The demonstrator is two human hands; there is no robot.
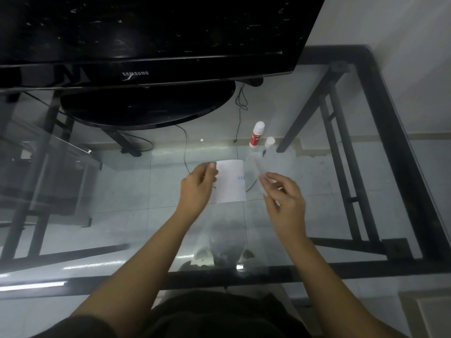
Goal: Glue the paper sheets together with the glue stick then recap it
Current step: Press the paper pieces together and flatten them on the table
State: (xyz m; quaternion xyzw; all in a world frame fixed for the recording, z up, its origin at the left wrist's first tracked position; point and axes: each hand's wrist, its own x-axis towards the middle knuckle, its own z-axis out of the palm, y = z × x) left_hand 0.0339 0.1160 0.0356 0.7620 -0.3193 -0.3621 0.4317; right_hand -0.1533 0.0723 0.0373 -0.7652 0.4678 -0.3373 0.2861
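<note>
A small white paper sheet (230, 181) with a blue mark near its right edge lies on the glass table. My left hand (199, 187) pinches its upper left edge. My right hand (284, 193) holds a second paper sheet (259, 163), blurred and raised off the glass, just right of the first. Behind them stands the glue stick (256, 134), white with a red label, upright and uncapped. Its white cap (270, 142) sits on the glass just to its right.
The glass table (390, 123) has a black metal frame. A black Samsung monitor (136, 57) on an oval stand (146, 106) fills the back left. Thin black cables (240, 103) run beneath the glass. Floor tiles show through.
</note>
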